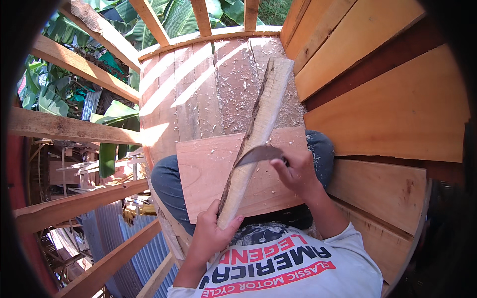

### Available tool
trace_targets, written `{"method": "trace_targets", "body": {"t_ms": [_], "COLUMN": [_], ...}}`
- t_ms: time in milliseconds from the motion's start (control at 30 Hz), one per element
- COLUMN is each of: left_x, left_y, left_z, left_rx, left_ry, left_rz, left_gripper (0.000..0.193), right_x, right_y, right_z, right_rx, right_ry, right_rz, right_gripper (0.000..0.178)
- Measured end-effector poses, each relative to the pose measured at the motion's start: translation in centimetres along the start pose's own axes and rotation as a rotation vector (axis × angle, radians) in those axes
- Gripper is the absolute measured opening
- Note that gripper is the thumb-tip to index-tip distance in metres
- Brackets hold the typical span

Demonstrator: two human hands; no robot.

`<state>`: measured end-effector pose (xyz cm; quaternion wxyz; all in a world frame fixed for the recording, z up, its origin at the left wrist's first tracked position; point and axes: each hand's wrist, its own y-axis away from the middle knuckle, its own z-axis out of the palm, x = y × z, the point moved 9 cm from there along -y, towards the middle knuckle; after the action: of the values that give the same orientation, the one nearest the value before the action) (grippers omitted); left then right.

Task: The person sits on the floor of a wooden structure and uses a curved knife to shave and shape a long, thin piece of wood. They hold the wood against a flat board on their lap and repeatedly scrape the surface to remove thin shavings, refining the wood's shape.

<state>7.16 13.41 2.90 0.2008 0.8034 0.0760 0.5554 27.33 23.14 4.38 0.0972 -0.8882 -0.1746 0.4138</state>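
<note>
A long pale piece of wood (266, 111) with dark bark along its left edge slants away from me over my lap. My left hand (213, 231) is closed around its near end. In my right hand (294, 171) is a knife (258, 155) with a broad curved blade, which lies across the wood's near half. My fingers hide most of the knife's handle. Beneath the wood, a flat wooden board (208, 164) rests on my legs, with a few shavings on it.
Pale shavings lie over the plank floor (194, 109) ahead. A plank wall (387, 104) stands close on my right. Spaced wooden rails (74, 126) run along the left and far sides, with banana leaves (181, 22) and corrugated metal sheets (144, 248) beyond them.
</note>
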Motion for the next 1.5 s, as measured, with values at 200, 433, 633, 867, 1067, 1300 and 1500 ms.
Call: {"method": "trace_targets", "body": {"t_ms": [200, 433, 633, 867, 1067, 1300, 1500], "left_x": [-1.0, 1.7, 1.1, 1.8, 2.1, 3.0, 2.4], "left_y": [-0.6, -1.0, -1.4, -1.8, -2.0, -2.1, -2.4], "left_z": [1.3, 0.5, 0.6, 1.6, 1.7, 1.7, 2.3], "left_rx": [-0.102, -0.029, -0.151, -0.196, -0.213, -0.186, -0.199], "left_ry": [0.031, 0.018, 0.008, 0.095, 0.031, 0.052, 0.067], "left_rz": [-0.041, 0.104, -0.002, 0.070, 0.103, 0.131, 0.181], "left_gripper": [0.036, 0.035, 0.039, 0.041, 0.040, 0.040, 0.040], "right_x": [-0.5, 0.6, 1.4, -0.2, -2.9, -3.0, -2.5], "right_y": [0.1, 0.2, -0.5, -0.6, 0.5, 0.7, 1.3], "right_z": [-0.8, -2.4, -4.3, -4.4, -3.3, -3.8, -3.5], "right_rx": [-0.074, 0.022, 0.118, 0.068, -0.049, -0.046, -0.059], "right_ry": [0.027, 0.039, -0.009, 0.137, 0.164, 0.153, 0.124], "right_rz": [-0.109, -0.034, 0.125, -0.026, -0.140, -0.070, -0.092], "right_gripper": [0.044, 0.043, 0.046, 0.049, 0.049, 0.047, 0.046]}}
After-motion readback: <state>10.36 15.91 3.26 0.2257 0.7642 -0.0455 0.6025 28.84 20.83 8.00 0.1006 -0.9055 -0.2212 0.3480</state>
